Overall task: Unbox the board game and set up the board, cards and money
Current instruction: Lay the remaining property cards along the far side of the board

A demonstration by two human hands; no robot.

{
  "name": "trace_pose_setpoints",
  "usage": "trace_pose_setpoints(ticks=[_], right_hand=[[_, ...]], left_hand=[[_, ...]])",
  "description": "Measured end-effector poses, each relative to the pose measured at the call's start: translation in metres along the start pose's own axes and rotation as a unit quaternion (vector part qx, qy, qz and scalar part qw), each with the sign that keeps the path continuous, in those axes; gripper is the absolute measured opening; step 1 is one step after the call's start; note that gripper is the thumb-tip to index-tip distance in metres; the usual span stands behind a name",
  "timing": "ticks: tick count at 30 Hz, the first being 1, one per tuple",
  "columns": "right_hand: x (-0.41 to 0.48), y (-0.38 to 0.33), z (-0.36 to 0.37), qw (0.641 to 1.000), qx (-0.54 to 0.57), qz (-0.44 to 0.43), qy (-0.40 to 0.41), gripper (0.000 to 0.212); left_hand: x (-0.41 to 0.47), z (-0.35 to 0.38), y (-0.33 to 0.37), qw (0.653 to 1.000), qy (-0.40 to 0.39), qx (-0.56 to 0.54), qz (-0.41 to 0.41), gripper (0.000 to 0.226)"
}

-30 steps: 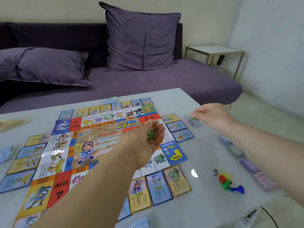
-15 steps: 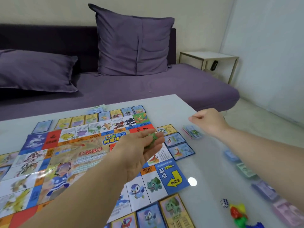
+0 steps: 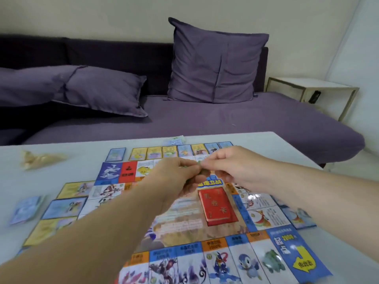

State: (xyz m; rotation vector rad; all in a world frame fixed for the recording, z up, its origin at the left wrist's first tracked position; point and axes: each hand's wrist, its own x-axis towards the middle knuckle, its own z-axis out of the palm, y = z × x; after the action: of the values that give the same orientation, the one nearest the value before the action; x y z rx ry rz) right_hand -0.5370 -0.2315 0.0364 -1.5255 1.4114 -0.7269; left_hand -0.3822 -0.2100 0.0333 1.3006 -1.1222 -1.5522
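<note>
Hands meet over colourful paper game board (image 3: 260,220)
Left hand (image 3: 176,178) and right hand (image 3: 232,167) both pinch a small greenish piece (image 3: 200,165), blurred; red card stack (image 3: 217,206) lies mid-board

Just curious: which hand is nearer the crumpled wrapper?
Left. The left hand is right of the wrapper, over the board; the right hand is farther right, both pinching a green piece.

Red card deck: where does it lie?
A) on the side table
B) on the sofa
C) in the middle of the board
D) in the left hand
C: the red card deck lies flat on the printed centre of the board, which is spread out on the table.
</note>
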Motion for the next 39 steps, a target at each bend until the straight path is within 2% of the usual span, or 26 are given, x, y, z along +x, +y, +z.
trace_pose_setpoints(ticks=[2,5,8,12,18,23,26,30,33,37,39], right_hand=[[0.027,-0.009,0.012,0.999,0.027,-0.014,0.038,0.008],[0.072,-0.019,0.021,0.991,-0.043,-0.050,0.119,0.007],[0.118,-0.023,0.032,0.980,-0.094,-0.067,0.159,0.014],[0.168,-0.017,0.046,0.974,-0.127,-0.052,0.181,0.015],[0.205,-0.004,0.054,0.954,-0.217,-0.026,0.205,0.023],[0.191,-0.014,0.056,0.951,-0.223,-0.052,0.208,0.029],[0.159,-0.037,0.073,0.965,-0.187,-0.091,0.159,0.021],[0.102,-0.080,0.116,0.982,-0.151,-0.115,0.001,0.024],[0.069,-0.105,0.148,0.975,-0.144,-0.136,-0.099,0.024],[0.043,-0.129,0.189,0.974,-0.106,-0.137,-0.146,0.019],[0.037,-0.139,0.208,0.976,-0.077,-0.114,-0.167,0.008]], left_hand=[[0.011,-0.021,0.008,0.999,0.024,-0.014,0.018,0.008],[0.031,-0.054,0.018,0.995,0.067,-0.070,0.018,0.010],[0.048,-0.085,0.021,0.983,0.104,-0.151,0.000,0.015],[0.053,-0.118,0.019,0.969,0.105,-0.226,-0.002,0.020],[0.055,-0.132,0.013,0.970,0.088,-0.226,-0.010,0.016],[0.048,-0.137,0.013,0.970,0.093,-0.224,-0.022,0.018],[0.034,-0.143,0.014,0.973,0.097,-0.209,-0.012,0.031],[0.002,-0.159,0.012,0.977,0.118,-0.175,-0.007,0.024],[-0.031,-0.175,0.010,0.981,0.117,-0.151,0.009,0.020],[-0.075,-0.200,0.013,0.988,0.136,-0.056,0.045,0.015],[-0.093,-0.216,0.015,0.988,0.145,-0.029,0.051,0.014]])
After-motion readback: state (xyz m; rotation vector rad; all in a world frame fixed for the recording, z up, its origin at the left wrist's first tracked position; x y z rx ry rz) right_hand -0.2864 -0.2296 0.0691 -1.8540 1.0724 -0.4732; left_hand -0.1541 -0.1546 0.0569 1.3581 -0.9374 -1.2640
